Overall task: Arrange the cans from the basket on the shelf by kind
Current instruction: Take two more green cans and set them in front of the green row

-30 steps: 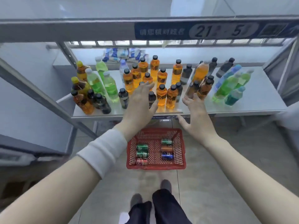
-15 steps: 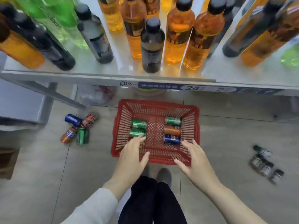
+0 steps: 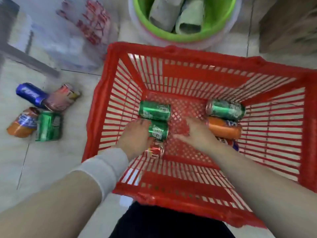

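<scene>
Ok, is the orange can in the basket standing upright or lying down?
Lying down: the orange can rests on its side on the basket floor, beside the right hand.

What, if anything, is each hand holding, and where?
The left hand seems to grip the nearer green can by its left end; the right hand touches the orange can.

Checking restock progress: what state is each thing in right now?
red basket: upright on the floor, cans inside.
far left green can: on its side.
near left green can: on its side, left hand at it, grip unclear.
right green can: on its side.
orange can: on its side, right hand beside it, grip unclear.
floor cans: four, lying left of the basket.
</scene>
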Available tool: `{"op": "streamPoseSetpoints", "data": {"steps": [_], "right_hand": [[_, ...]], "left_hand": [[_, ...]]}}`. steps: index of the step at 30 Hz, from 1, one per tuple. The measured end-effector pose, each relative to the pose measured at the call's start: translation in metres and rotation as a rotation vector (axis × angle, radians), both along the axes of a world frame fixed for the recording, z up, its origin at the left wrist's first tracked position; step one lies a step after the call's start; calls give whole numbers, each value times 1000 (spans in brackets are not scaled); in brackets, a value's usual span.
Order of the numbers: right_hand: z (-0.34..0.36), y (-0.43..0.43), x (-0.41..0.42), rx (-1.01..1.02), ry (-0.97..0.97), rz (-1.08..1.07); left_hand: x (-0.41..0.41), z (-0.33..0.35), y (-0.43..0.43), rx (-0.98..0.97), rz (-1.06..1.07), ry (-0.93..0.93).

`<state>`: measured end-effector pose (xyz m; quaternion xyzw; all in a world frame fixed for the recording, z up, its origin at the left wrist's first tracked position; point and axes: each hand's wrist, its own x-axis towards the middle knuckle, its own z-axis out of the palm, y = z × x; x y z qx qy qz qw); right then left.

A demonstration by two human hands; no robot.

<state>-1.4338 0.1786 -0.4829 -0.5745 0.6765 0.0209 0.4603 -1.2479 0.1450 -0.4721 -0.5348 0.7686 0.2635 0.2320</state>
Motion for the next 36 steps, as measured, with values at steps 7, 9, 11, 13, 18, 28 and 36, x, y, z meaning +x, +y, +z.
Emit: {"op": "streamPoseSetpoints", "data": {"steps": [7, 9, 11, 13, 18, 28, 36], "right_hand": [[-61, -63, 21, -80, -27, 118], [-66, -65, 21, -90, -30, 125], [-68, -65, 19, -101, -57, 78], [-67, -63, 14, -92, -46, 35], [-64, -55, -11, -82, 45, 19], [-82, -71, -3, -123, 94, 96], [-24, -58, -26, -23, 11, -219]], "left_hand": [[6, -42, -30, -48, 92, 67], [5, -46, -30, -41, 69, 61], [2, -50, -30, -23, 29, 27], [-2, -52, -29, -11, -42, -25], [-10, -61, -32, 28, -198, -89], [-6, -82, -51, 270, -259, 71], [-9, -41, -47, 240, -83, 115]]}}
